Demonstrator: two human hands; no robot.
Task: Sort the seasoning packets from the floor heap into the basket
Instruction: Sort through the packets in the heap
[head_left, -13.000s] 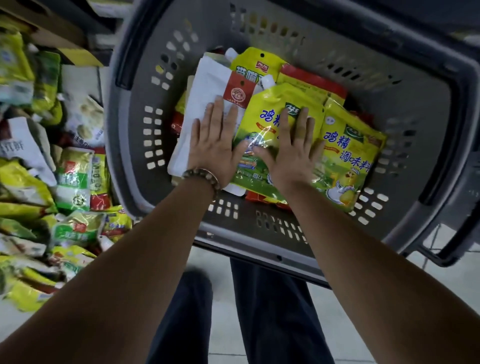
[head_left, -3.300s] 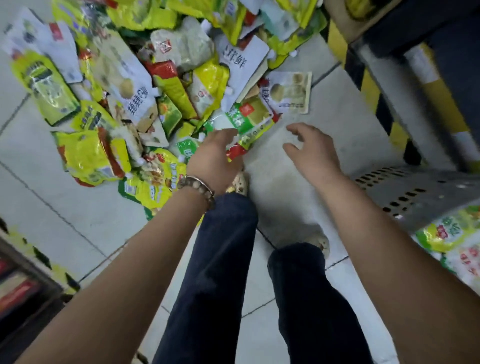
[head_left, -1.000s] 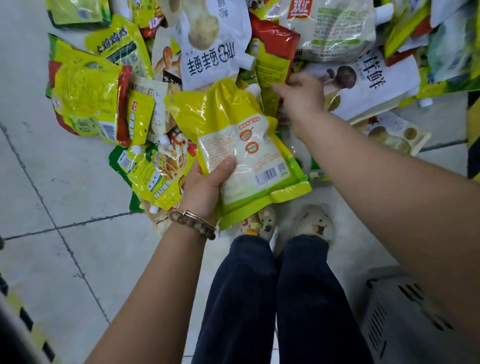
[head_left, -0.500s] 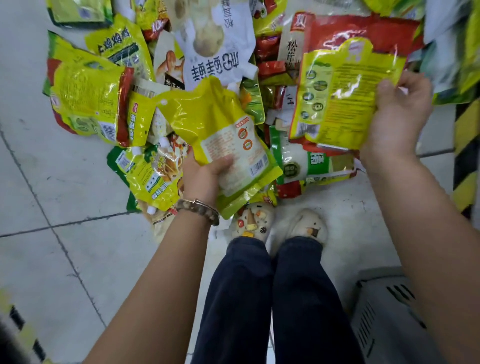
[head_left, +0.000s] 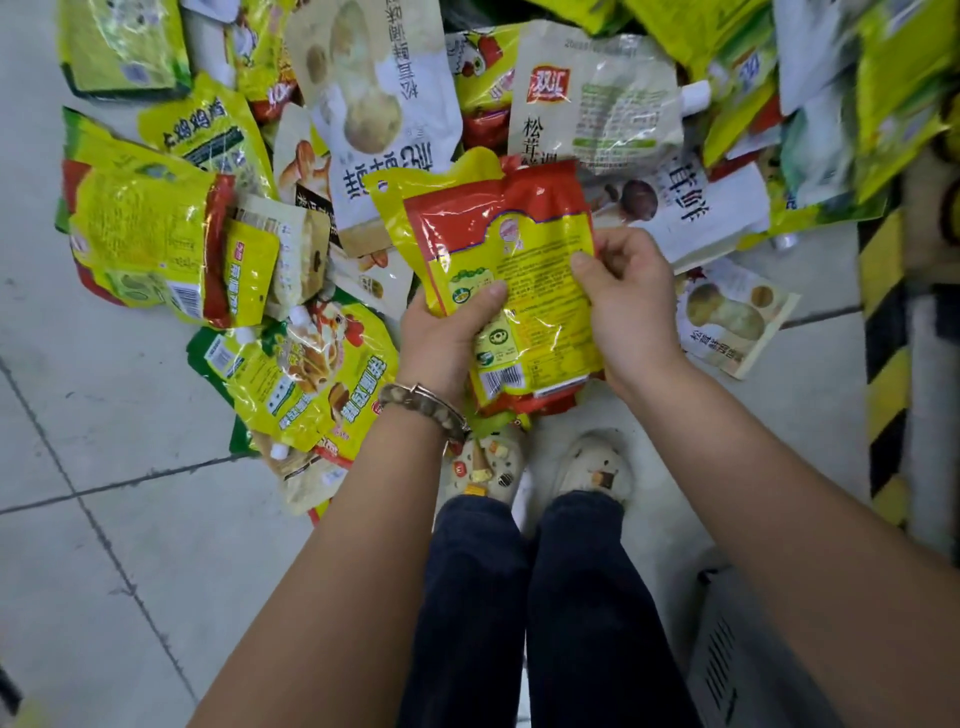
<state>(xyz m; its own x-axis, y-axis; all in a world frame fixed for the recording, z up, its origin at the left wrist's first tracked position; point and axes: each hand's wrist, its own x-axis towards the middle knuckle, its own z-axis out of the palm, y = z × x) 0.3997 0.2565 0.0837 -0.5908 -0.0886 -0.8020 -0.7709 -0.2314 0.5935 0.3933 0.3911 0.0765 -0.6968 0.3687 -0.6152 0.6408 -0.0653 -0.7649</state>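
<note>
A heap of seasoning packets (head_left: 332, 156), mostly yellow, green and white, covers the tiled floor ahead of my feet. My left hand (head_left: 447, 332) and my right hand (head_left: 623, 296) both grip a stack of packets held above the heap. On top is a red and yellow packet (head_left: 524, 270). Behind it lies a plain yellow packet (head_left: 415, 192), only its upper edge showing. My left thumb lies over the stack's lower left, and my right thumb pinches its right edge. A corner of the grey basket (head_left: 727, 654) shows at the lower right.
My two feet in pale clogs (head_left: 540, 467) stand just below the heap. A black and yellow striped post (head_left: 888, 332) runs down the right side. A white mushroom packet (head_left: 727, 317) lies alone on the floor near my right hand. Bare tiles (head_left: 130, 545) lie to the left.
My right hand has brought the red and yellow packet leftward and laid it on the yellow packet in my left hand. Both hands now hold the stack together.
</note>
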